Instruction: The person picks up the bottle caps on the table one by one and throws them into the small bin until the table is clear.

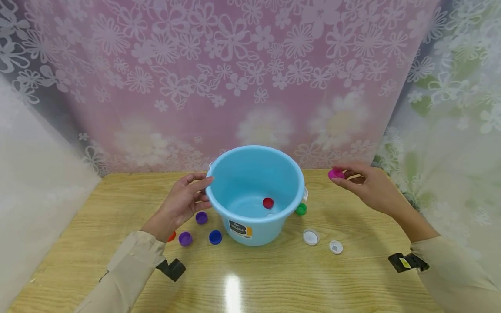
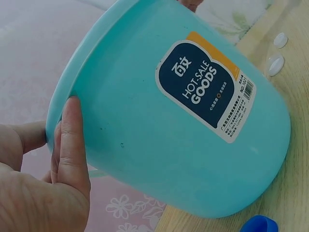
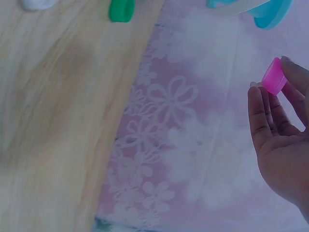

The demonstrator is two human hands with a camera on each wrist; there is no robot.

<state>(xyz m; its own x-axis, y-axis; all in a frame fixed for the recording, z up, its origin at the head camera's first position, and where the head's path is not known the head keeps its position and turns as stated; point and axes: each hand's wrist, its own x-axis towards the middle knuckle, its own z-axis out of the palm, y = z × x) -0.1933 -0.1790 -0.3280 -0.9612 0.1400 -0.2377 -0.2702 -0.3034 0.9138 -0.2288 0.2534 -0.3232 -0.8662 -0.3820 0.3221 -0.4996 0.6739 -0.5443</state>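
Observation:
A light blue bucket (image 1: 254, 230) stands on the wooden table, tilted slightly toward me in the head view. My left hand (image 1: 182, 202) grips its left rim, thumb over the edge and fingers underneath, as the left wrist view shows too. Inside the bucket lie a red bottle cap (image 1: 268, 203) and a partly hidden white one (image 1: 270, 214). Right of the bucket, raised above the table, my right hand (image 1: 372, 187) pinches a pink bottle cap (image 1: 336, 173) between thumb and fingers. That pink cap (image 3: 274, 77) also shows in the right wrist view, apart from the bucket.
Left of the bucket lie two purple caps (image 1: 185, 238), a blue cap (image 1: 215, 237) and a red-orange cap (image 1: 171, 236) partly behind my wrist. To its right are a green cap (image 1: 301, 209) and two white caps (image 1: 311, 237). A floral curtain (image 1: 235, 87) hangs behind the table.

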